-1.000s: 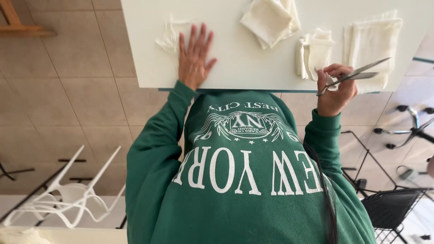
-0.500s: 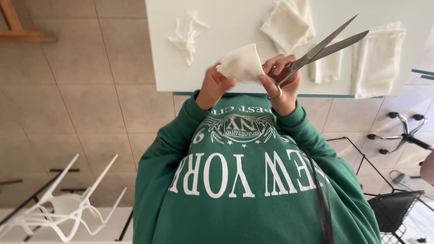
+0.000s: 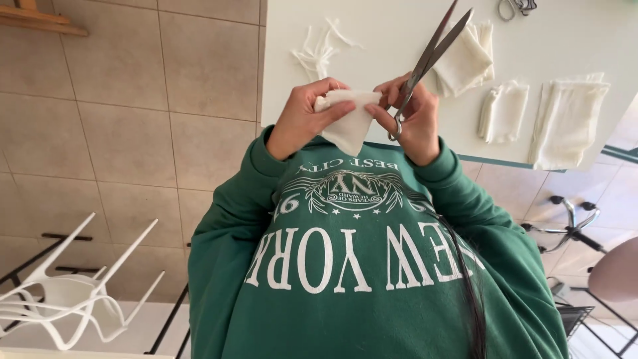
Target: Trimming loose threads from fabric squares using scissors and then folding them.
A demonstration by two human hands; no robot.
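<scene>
My left hand grips a small folded piece of white cloth in front of my chest. My right hand holds long metal scissors by the handles, and its fingers also pinch the right edge of the cloth. The blades are slightly apart and point up and to the right over the white table. I wear a green sweatshirt with white lettering.
On the table lie thin white cloth scraps, a folded cloth, a smaller rolled one and a larger folded one. A metal handle shows at the top edge. A white chair stands lower left, a stool at the right.
My left hand left the table top and picked up the cloth. Both hands came together before my chest, and the scissors swung from level to pointing steeply upward.
</scene>
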